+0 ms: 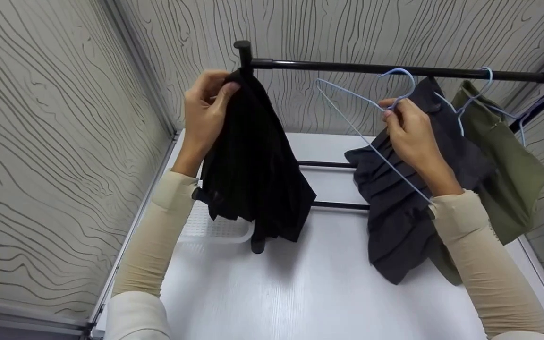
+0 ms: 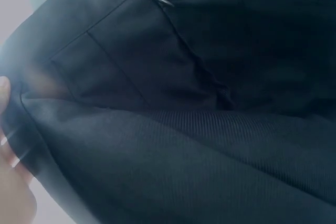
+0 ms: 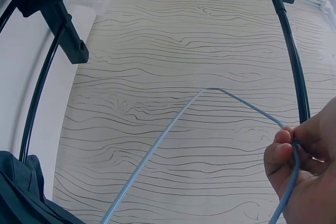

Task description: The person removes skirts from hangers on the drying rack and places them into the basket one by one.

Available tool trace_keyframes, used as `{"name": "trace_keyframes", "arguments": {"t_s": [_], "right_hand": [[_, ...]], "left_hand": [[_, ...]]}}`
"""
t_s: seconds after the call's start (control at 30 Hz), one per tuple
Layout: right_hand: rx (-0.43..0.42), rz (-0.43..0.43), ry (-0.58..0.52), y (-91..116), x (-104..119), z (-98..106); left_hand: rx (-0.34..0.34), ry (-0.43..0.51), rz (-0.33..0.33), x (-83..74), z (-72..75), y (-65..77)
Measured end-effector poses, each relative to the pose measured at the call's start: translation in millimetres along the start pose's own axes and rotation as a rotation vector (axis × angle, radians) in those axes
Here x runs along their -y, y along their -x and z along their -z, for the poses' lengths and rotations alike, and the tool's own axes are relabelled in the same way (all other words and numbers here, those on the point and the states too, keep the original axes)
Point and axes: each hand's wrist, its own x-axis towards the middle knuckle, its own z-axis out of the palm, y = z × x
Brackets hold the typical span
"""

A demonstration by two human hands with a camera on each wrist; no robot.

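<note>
My left hand [image 1: 206, 104] pinches a black skirt [image 1: 258, 165] by the edge of its waistband, thumb on the near side. The skirt hangs down beside the rack's left end. In the left wrist view the waistband opening gapes, and a small zipper pull [image 2: 164, 0] shows inside. My right hand [image 1: 411, 130] grips a blue wire hanger [image 1: 397, 70] just under its hook, fingers curled round the wire. No garment is on this hanger, whose tip points left toward the skirt. Its hook is close to the rail in the head view.
A black clothes rack's rail [image 1: 319, 66] runs across the back. On its right side hang a dark pleated skirt [image 1: 395, 198] and an olive garment [image 1: 513, 179] on blue hangers. A white basket [image 1: 220, 236] stands on the white table [image 1: 276, 278], partly behind the black skirt. Patterned panels enclose the sides.
</note>
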Motion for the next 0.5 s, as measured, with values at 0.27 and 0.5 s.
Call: {"name": "trace_keyframes", "arguments": {"t_s": [0.27, 0.5], "right_hand": [[-0.016, 0.007, -0.002, -2, -1, 0], [-0.021, -0.01, -0.03, -3, 0, 1]], "left_hand": [[-0.026, -0.012, 0.011, -19.2, 8.5, -5.8], [-0.056, -0.025, 0.031, -19.9, 16.1, -11.6]]}}
